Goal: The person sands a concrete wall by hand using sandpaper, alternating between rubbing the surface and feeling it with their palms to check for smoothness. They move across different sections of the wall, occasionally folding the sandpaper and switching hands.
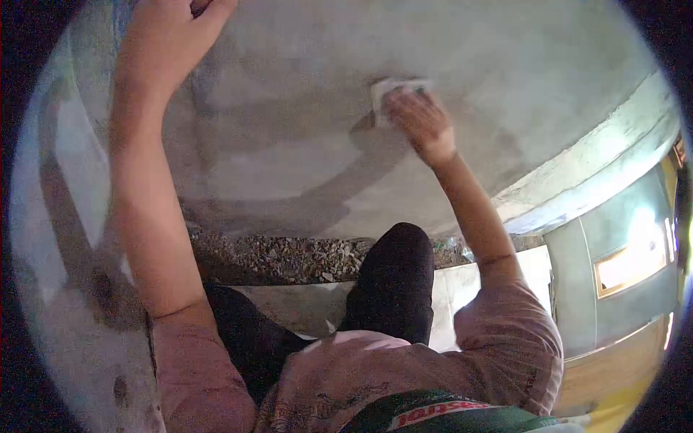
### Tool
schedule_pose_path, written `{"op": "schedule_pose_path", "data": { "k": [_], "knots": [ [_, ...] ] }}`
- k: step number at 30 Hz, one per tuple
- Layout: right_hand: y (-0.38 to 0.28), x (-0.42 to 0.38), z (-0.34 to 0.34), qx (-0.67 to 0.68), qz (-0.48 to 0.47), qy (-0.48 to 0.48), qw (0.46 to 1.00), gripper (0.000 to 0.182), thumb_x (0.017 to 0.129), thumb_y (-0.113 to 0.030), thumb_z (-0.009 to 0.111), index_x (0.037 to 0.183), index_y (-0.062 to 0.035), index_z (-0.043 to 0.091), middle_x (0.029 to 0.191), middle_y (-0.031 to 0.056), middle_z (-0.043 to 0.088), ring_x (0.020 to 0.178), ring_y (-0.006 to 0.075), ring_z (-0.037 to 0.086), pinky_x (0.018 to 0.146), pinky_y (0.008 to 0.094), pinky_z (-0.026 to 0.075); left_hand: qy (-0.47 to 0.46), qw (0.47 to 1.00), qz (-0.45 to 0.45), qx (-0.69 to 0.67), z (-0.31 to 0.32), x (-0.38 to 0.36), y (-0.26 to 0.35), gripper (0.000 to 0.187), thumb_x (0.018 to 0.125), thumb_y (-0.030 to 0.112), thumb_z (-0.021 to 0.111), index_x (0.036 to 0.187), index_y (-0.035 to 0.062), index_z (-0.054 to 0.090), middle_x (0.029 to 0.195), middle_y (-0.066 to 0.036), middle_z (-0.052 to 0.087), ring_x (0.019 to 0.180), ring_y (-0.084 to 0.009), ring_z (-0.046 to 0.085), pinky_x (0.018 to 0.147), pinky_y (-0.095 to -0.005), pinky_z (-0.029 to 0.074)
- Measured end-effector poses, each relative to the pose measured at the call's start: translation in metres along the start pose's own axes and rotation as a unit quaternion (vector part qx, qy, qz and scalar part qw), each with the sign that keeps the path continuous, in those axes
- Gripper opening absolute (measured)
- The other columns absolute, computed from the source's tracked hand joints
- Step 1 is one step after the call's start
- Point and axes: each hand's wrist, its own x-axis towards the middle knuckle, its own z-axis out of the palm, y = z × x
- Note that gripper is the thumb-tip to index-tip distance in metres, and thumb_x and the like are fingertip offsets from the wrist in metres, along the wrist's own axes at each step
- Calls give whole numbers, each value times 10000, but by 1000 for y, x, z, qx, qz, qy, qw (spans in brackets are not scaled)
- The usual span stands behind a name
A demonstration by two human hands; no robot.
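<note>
My right hand [422,123] presses a flat, whitish pad [380,89] against the grey plastered wall [289,94]. The fingers are wrapped over the pad and slightly smeared by motion; whether it is a sponge or folded sandpaper I cannot make out. A shadow of the arm falls on the wall beneath. My left hand [173,29] is raised at the top left, close to the wall, with its fingers cut off by the frame edge. Something dark shows beside its thumb, too little of it to name.
Gravel and rubble [281,258] lie in a strip along the wall's foot, by my knees. A rough pale ledge [577,159] runs along the wall at right. Beyond it stands a grey-green wall with a bright, wood-framed window [632,267]. Another wall [79,325] rises at left.
</note>
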Motion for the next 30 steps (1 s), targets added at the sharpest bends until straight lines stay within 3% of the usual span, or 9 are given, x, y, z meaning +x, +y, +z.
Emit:
{"op": "schedule_pose_path", "data": {
  "k": [3, 7, 8, 10, 15, 17, 21, 27, 30],
  "knots": [
    [17, 3, -18, -5, 17, -16, 1000, 293, 903, -103, 667, 1176, -87, 769, 1314, 77, 732, 1314, 317, 645, 1176, 570, 425, 1, 1000, -11, 17, 0, -4, 3, 269, 977, 170, 715, 780, -1, 652, 619, -102, 570, 559, -188, 534, 569, -366, 431],
    [38, 18, -16, -135, 157, 179, 962, 326, 944, -52, 617, 1247, -89, 734, 1388, 68, 697, 1376, 283, 599, 1175, 548, 430, -11, 1000, 18, 2, 9, 7, -19, 244, 942, 144, 734, 763, 8, 640, 622, -93, 568, 561, -189, 522, 587, -367, 424],
    [21, 24, -12, -135, 157, 183, 961, 326, 944, -52, 617, 1247, -89, 734, 1388, 68, 697, 1376, 283, 599, 1175, 548, 430, -51, 997, 30, -57, 27, 13, -50, 270, 972, 302, 707, 923, 37, 696, 725, -109, 654, 650, -223, 615, 658, -375, 484],
    [-20, 32, -8, 15, -14, -42, 999, 347, 933, -21, 613, 1249, -97, 735, 1399, 44, 693, 1377, 262, 600, 1178, 547, 429, -91, 988, 48, -111, 40, 14, -66, 409, 1002, 460, 681, 1083, 66, 752, 829, -126, 741, 740, -257, 707, 729, -383, 543],
    [28, 53, -24, -103, 26, 8, 994, 416, 871, -165, 683, 1282, -203, 733, 1470, 13, 646, 1377, 243, 596, 1171, 537, 425, -146, 989, 30, -14, 50, 11, -58, 361, 990, 451, 678, 1007, 97, 746, 849, -159, 736, 767, -354, 711, 711, -439, 547],
    [36, 58, -14, -130, 94, 146, 976, 401, 876, -156, 665, 1270, -184, 732, 1468, 17, 646, 1376, 239, 597, 1165, 527, 433, -166, 986, 9, -12, 53, 8, -54, 359, 990, 450, 677, 996, 98, 744, 844, -158, 737, 774, -362, 715, 713, -446, 549],
    [-11, 69, -15, -17, -91, -62, 994, 385, 894, -74, 623, 1256, -141, 736, 1393, 50, 696, 1376, 262, 599, 1169, 529, 428, -145, 987, 50, -45, 73, 2, -66, 362, 985, 455, 679, 975, 99, 744, 834, -156, 740, 785, -373, 726, 716, -461, 555],
    [26, 80, -24, -148, 40, 110, 982, 427, 881, -137, 645, 1302, -142, 717, 1501, 7, 617, 1395, 234, 577, 1194, 495, 447, -185, 982, 18, -40, 79, 5, -64, 371, 978, 455, 690, 1000, 88, 741, 875, -171, 751, 835, -379, 737, 748, -477, 563],
    [-14, 70, -12, 4, -85, -61, 994, 370, 905, -44, 632, 1230, -169, 756, 1382, 7, 710, 1352, 224, 628, 1173, 543, 415, -154, 985, 26, -68, 84, 2, -68, 379, 981, 452, 689, 1004, 78, 737, 863, -178, 749, 843, -390, 738, 763, -480, 566]
  ]
}}
